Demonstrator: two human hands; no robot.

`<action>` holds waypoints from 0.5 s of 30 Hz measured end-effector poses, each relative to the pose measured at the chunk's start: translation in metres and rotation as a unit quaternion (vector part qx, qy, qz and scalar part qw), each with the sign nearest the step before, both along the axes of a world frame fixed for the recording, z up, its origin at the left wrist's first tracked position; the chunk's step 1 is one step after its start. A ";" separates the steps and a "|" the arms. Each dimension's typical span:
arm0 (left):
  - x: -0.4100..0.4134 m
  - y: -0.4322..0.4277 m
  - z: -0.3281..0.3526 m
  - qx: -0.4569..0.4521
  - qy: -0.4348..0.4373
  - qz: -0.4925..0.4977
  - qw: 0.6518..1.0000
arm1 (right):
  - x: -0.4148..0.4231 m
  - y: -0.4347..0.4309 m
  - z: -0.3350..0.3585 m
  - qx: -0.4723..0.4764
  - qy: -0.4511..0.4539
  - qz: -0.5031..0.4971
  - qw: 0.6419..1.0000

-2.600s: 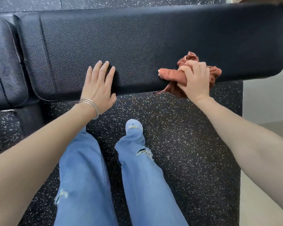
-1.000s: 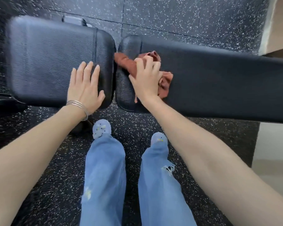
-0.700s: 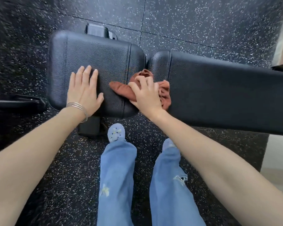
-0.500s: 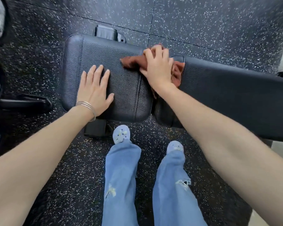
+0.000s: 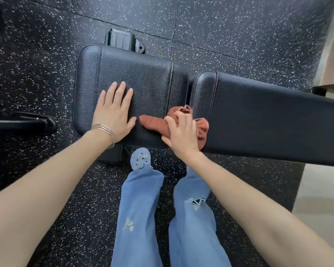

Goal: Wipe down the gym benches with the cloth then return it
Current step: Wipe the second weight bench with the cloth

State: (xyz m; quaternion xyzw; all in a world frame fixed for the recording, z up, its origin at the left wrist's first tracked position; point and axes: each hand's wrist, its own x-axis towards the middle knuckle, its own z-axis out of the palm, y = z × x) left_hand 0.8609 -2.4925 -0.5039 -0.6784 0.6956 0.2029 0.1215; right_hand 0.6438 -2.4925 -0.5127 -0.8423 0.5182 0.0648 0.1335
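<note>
The cloth [image 5: 183,124], rust-brown and bunched, lies on the near edge of the bench, over the gap where the seat pad [image 5: 143,89] meets the long back pad [image 5: 268,120]; one rolled end of it pokes out to the left across the seat pad, and a fold hangs over the front edge of the bench. The right hand [image 5: 181,135] sits on top of the cloth with fingers curled down and closed around it, pressing it onto the padding. The left hand [image 5: 114,114] lies flat on the seat pad just left of the cloth, palm down and fingers spread apart, holding nothing; its thumb tip comes close to the cloth's rolled end, though whether they touch is unclear. Thin bangles [image 5: 104,132] ring the left wrist. Both pads are black with a pebbled grain and stitched seams near their ends. Beyond the seat pad a black bracket [image 5: 123,41] of the frame shows at the far side, and a black foot bar [image 5: 23,123] lies on the floor to the left. The floor [image 5: 220,26] is dark rubber tile flecked with white. Below the bench stand the person's legs in light blue ripped jeans [image 5: 143,209], with a pale blue shoe [image 5: 140,158] just under the seat pad's front edge
</note>
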 end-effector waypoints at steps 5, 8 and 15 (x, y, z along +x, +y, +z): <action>0.013 0.004 0.003 0.012 -0.004 -0.028 1.000 | 0.011 -0.052 0.001 0.002 -0.002 0.039 0.999; 0.017 0.010 0.001 0.006 -0.007 -0.025 1.000 | 0.024 -0.093 -0.002 -0.010 0.007 0.031 0.999; 0.017 0.021 0.004 0.021 -0.028 0.037 0.999 | 0.085 -0.160 0.013 -0.014 -0.103 -0.133 0.986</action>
